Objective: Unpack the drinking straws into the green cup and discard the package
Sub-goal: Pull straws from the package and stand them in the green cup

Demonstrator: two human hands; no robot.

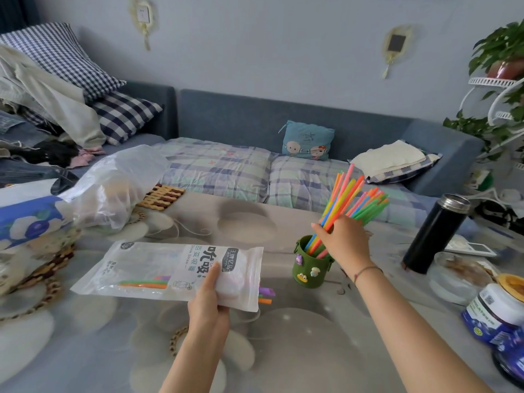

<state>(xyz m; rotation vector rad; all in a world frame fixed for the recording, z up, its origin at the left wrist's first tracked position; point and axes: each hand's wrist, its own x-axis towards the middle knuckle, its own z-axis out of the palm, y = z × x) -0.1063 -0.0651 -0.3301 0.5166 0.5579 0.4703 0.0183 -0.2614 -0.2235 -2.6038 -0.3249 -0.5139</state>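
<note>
Package (pixel 170 269) holds few straws (pixel 143 284); green cup (pixel 310 269) holds many.

The table (pixel 283 350) is shown with a glossy grey surface printed with big pale flowers. Right of centre, a green cup (pixel 310 268) is stood upright on it, dotted with small charms. Further right, a steel-topped black vacuum flask (pixel 433 234) is stood upright, and a flat white gadget (pixel 470 246) is laid just behind it. Near the right edge, a clear glass bowl (pixel 453 282) is set down, with a blue-labelled jar (pixel 493 313) placed just in front. At the far left, a crumpled clear plastic bag (pixel 113 188) is spread out, a slatted wooden trivet (pixel 161 197) is tucked beside it, and woven mats (pixel 48 270) are piled at the left edge.
</note>
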